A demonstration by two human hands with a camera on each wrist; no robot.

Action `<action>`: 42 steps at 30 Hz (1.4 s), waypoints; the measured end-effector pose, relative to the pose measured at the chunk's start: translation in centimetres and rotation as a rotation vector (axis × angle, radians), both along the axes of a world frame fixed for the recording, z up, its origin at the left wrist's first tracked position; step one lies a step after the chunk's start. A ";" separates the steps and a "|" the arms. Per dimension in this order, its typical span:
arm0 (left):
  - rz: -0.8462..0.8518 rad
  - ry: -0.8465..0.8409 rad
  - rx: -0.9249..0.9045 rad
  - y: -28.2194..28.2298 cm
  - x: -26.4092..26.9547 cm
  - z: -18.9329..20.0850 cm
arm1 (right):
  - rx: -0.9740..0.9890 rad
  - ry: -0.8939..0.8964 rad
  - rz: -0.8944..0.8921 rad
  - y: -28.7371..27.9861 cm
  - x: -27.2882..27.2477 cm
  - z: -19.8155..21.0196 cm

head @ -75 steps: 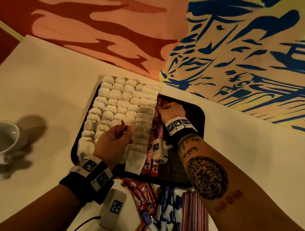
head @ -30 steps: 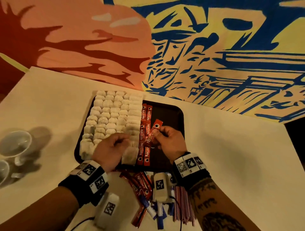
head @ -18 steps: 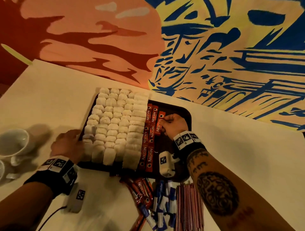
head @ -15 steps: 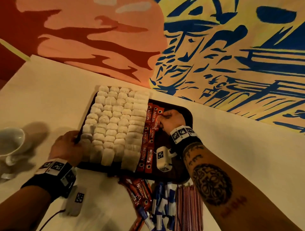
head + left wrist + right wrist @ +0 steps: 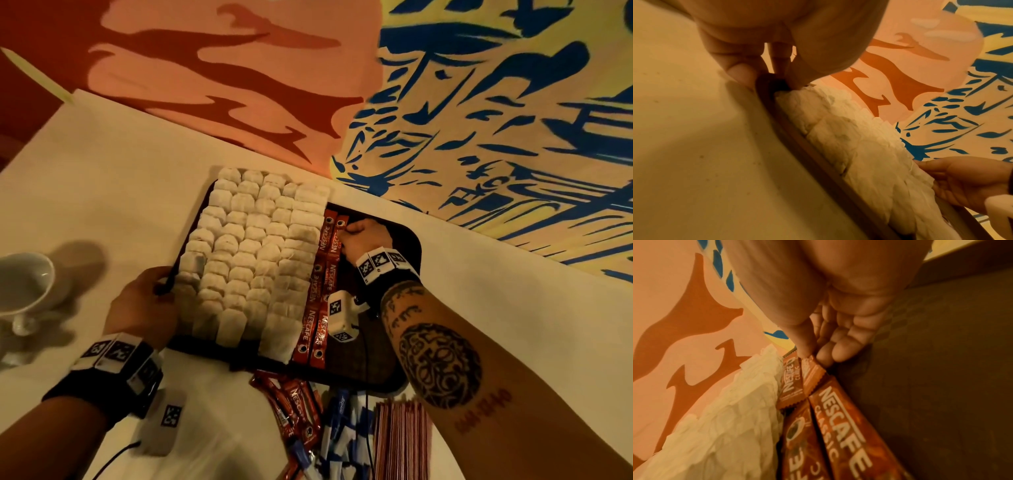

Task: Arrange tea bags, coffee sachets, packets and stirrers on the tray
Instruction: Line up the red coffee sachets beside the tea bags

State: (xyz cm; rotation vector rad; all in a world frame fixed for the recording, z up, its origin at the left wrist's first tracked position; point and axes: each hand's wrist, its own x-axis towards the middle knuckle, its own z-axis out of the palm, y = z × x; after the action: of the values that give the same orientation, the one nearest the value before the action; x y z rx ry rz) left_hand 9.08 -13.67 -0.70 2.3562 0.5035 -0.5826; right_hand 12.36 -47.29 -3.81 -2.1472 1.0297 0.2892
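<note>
Left hand [image 5: 144, 305] grips the tray [image 5: 409, 246] by its left rim, thumb hooked over the edge, just beside the tea bags [image 5: 253, 260]. They fill the tray's left part in overlapping white rows. Right hand [image 5: 364, 238] pinches the top red coffee sachet [image 5: 337, 236] at the far end of the second column, touching the first. Right of the sachets, bare dark tray floor runs to the rim. The right wrist view alone shows thumb and fingertips [image 5: 830, 353] on the sachet's crimped end [image 5: 812, 374]. On the bench [image 5: 102, 192] near the tray's front edge lie loose sachets [image 5: 294, 407], blue packets [image 5: 342, 428] and stirrers [image 5: 400, 442].
</note>
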 end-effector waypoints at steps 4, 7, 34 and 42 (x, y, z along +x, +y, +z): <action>-0.019 -0.011 0.002 0.2 0.1 -0.4 | -0.032 0.028 0.008 0.0 0.2 0.1; -0.011 -0.010 0.000 0.3 0.2 -0.7 | -0.043 0.045 0.027 -0.1 0.3 0.2; -1.193 -0.243 -0.171 -2.0 -12.7 0.5 | -0.074 0.100 0.094 5.3 -18.9 5.6; -1.542 -0.283 0.209 -4.0 -14.2 -2.4 | -0.090 0.110 0.134 7.6 -24.6 4.3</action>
State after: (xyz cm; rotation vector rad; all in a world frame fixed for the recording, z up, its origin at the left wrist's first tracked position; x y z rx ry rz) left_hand -5.13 -17.66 -3.15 2.5650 -1.5828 -0.7769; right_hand -12.21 -39.65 0.52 -2.3083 0.9779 0.4356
